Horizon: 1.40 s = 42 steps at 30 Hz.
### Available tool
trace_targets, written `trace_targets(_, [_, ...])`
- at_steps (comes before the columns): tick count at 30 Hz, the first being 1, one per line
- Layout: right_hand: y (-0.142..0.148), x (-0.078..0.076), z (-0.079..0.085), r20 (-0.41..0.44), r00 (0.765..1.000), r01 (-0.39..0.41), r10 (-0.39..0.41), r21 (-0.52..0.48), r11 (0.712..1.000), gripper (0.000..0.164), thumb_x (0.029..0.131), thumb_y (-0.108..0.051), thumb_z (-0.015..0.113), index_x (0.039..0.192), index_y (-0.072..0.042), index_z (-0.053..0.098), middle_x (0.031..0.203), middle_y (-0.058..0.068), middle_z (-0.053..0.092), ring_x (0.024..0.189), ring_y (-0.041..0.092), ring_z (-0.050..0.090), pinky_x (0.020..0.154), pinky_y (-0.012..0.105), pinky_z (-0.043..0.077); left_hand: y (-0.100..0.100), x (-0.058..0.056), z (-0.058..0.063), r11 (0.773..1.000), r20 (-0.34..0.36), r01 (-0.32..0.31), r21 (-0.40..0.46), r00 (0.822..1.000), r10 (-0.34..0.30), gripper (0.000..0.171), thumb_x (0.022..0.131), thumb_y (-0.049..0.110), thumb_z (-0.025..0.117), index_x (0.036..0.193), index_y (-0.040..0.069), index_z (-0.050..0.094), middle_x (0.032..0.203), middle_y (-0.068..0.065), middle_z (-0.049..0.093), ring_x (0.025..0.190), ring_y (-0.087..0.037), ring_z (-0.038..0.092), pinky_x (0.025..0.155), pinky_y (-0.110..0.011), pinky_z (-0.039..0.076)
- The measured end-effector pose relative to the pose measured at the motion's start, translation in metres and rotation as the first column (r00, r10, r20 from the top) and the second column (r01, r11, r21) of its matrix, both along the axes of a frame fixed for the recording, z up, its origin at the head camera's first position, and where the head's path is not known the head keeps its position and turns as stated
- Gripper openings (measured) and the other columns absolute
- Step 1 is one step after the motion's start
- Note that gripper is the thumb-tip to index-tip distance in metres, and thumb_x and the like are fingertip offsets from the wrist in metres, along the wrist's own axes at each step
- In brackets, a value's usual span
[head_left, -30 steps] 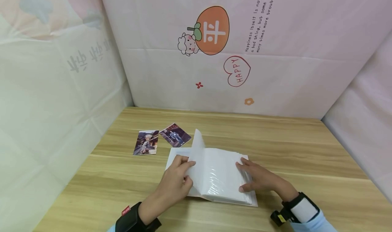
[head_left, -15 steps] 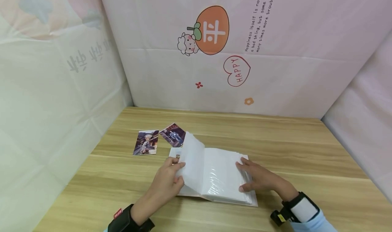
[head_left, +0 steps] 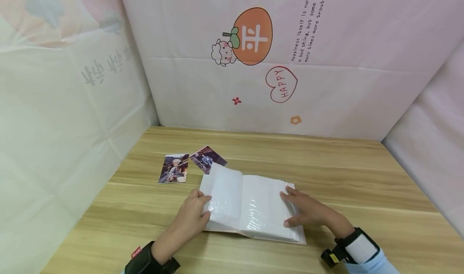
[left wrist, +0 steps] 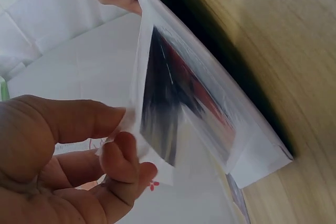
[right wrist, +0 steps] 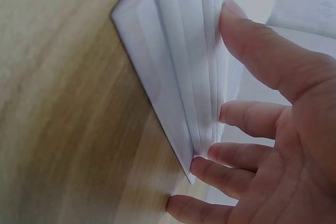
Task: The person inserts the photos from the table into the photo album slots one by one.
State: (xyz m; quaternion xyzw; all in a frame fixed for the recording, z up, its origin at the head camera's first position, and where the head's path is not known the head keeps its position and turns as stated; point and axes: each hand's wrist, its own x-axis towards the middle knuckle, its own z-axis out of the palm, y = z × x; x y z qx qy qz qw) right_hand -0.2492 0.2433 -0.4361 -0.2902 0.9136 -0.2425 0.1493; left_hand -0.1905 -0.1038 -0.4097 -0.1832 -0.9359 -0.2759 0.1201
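A photo album (head_left: pixel 262 205) with clear-sleeved white pages lies open on the wooden table. My left hand (head_left: pixel 192 211) pinches the outer edge of one raised album page (head_left: pixel 225 195) between thumb and fingers, holding it tilted over the left side. In the left wrist view, a dark photo (left wrist: pixel 163 98) shows inside a sleeve beneath that page. My right hand (head_left: pixel 309 209) rests with spread fingers on the right-hand edge of the album; the right wrist view shows its fingertips along the stacked page edges (right wrist: pixel 194 66).
Two loose photos lie behind the album on the left: an upright portrait (head_left: pixel 174 168) and a slanted one (head_left: pixel 207 158), partly covered by the raised page. Printed white cloth (head_left: pixel 192 93) walls off the back and both sides of the table (head_left: pixel 344 173).
My left hand has moved left and slightly down with the page, swinging it from nearly upright toward the album's left side. The right hand has stayed in place.
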Motion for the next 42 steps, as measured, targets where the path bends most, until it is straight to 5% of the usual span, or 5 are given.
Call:
trace_targets(6, [0.0, 0.0, -0.001, -0.008, 1.0, -0.003, 0.003, -0.004, 1.0, 0.089, 0.076, -0.044, 0.072, 0.135, 0.012, 0.036, 0.141, 0.037, 0.019, 0.128, 0.053, 0.018, 0.097, 0.062, 0.023, -0.003, -0.002, -0.002, 0.998, 0.023, 0.03, -0.059, 0.999, -0.028, 0.035, 0.064, -0.007, 0.074, 0.096, -0.015, 0.063, 0.091, -0.022, 0.054, 0.085, -0.033, 0.055, 0.075, -0.043, 0.049])
trace_targets(15, [0.0, 0.001, -0.002, 0.011, 1.0, 0.01, -0.01, -0.011, 1.0, 0.091, 0.075, -0.045, 0.072, 0.136, 0.011, 0.036, 0.142, 0.036, 0.018, 0.128, 0.053, 0.016, 0.098, 0.062, 0.021, -0.005, -0.008, -0.01, 0.993, 0.122, 0.035, -0.114, 0.992, -0.021, 0.017, 0.062, -0.008, 0.073, 0.067, -0.002, 0.058, 0.075, -0.011, 0.048, 0.072, -0.023, 0.047, 0.063, -0.038, 0.046])
trace_targets(28, [-0.002, 0.0, 0.0, 0.02, 1.0, 0.017, -0.017, -0.005, 1.0, 0.089, 0.076, -0.042, 0.073, 0.136, 0.011, 0.036, 0.143, 0.036, 0.017, 0.128, 0.053, 0.015, 0.098, 0.062, 0.021, 0.0, -0.012, -0.019, 0.982, 0.306, 0.035, -0.187, 0.952, 0.024, 0.012, 0.067, -0.01, 0.067, 0.074, -0.007, 0.058, 0.076, -0.013, 0.044, 0.059, -0.019, 0.043, 0.05, -0.03, 0.04])
trace_targets(35, [-0.003, 0.0, 0.002, 0.018, 1.0, 0.018, -0.018, -0.002, 1.0, 0.089, 0.075, -0.042, 0.073, 0.136, 0.011, 0.036, 0.142, 0.036, 0.018, 0.128, 0.053, 0.016, 0.098, 0.063, 0.021, -0.002, -0.013, -0.022, 0.974, 0.267, 0.03, -0.226, 0.963, 0.033, 0.012, 0.066, -0.008, 0.067, 0.076, -0.006, 0.06, 0.076, -0.012, 0.042, 0.061, -0.02, 0.041, 0.051, -0.03, 0.038])
trace_targets(42, [-0.003, 0.001, 0.001, 0.025, 0.999, 0.025, -0.025, -0.004, 1.0, 0.089, 0.075, -0.042, 0.074, 0.136, 0.01, 0.036, 0.143, 0.035, 0.018, 0.129, 0.053, 0.015, 0.098, 0.062, 0.021, -0.004, -0.013, -0.017, 0.961, 0.295, 0.072, -0.268, 0.955, 0.011, 0.011, 0.069, -0.002, 0.067, 0.076, -0.001, 0.059, 0.072, -0.006, 0.042, 0.062, -0.018, 0.039, 0.05, -0.03, 0.035])
